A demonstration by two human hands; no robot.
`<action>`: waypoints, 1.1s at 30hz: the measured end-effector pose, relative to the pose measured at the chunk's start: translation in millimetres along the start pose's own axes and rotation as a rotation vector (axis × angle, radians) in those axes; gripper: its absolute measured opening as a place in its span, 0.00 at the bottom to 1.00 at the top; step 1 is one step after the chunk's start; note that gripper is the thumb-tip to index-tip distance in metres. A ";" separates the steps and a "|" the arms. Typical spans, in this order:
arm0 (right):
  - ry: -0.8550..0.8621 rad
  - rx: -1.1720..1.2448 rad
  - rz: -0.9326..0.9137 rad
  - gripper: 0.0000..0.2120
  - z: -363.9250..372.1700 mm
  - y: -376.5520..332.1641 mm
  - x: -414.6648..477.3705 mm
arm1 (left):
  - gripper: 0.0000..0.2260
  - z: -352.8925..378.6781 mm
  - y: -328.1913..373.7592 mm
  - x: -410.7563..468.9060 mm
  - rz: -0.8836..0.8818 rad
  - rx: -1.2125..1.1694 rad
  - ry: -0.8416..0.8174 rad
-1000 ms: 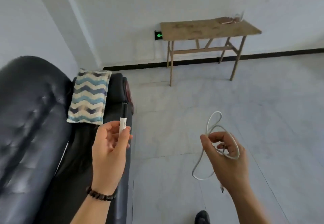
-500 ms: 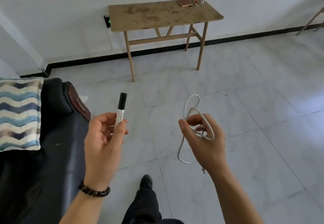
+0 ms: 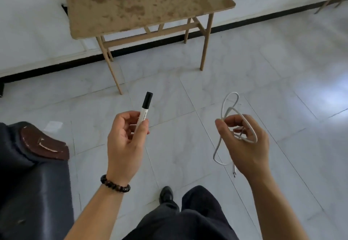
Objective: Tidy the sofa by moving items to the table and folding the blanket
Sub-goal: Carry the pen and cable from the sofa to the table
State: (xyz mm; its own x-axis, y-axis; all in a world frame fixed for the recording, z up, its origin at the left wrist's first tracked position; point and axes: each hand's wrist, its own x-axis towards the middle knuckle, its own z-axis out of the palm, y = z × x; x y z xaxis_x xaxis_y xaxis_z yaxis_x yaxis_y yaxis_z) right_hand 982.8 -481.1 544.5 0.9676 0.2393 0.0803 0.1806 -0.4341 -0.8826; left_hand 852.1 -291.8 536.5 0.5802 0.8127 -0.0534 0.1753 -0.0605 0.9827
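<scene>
Left hand (image 3: 125, 142) pinches marker (image 3: 144, 108); right hand (image 3: 246, 143) grips cable (image 3: 228, 108).

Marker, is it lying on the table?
No, the marker is pinched upright in the left hand, over the floor and short of the table.

A white wall (image 3: 28, 23) meets a floor (image 3: 244, 74) of pale marbled tiles along a black skirting (image 3: 263, 18). A stained wooden worktop (image 3: 146, 4) on slim legs stands against the wall. The dark sofa (image 3: 37, 192) fills the lower left, its arm bearing a worn brown patch (image 3: 45, 143). Light glares off the tiles at right (image 3: 329, 96).
</scene>
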 end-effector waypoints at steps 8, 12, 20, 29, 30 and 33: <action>0.140 0.079 0.084 0.07 40.2 40.6 184.6 | 0.07 125.7 -0.3 185.3 -0.025 0.088 -0.147; 0.095 0.127 0.143 0.06 76.1 47.6 312.4 | 0.06 188.5 12.3 292.0 -0.041 0.138 -0.142; -0.134 0.117 -0.008 0.08 154.6 -24.8 555.0 | 0.06 244.9 79.6 491.7 0.001 0.055 0.045; -0.190 0.026 0.015 0.08 277.8 -24.3 766.9 | 0.06 313.3 51.4 719.6 -0.062 -0.032 0.066; -0.177 0.008 0.018 0.08 288.8 -25.1 791.9 | 0.06 323.2 52.2 749.4 -0.064 -0.036 0.044; -0.150 -0.031 0.009 0.08 309.2 -42.1 866.0 | 0.06 351.3 71.7 835.5 -0.087 -0.055 -0.023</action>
State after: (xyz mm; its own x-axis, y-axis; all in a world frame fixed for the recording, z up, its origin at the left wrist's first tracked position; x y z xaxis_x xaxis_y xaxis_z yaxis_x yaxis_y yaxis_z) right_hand 1758.6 13.0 508.0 0.9325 0.3611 0.0000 0.1793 -0.4628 -0.8681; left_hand 1628.8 179.2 499.9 0.5833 0.7997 -0.1423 0.1820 0.0420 0.9824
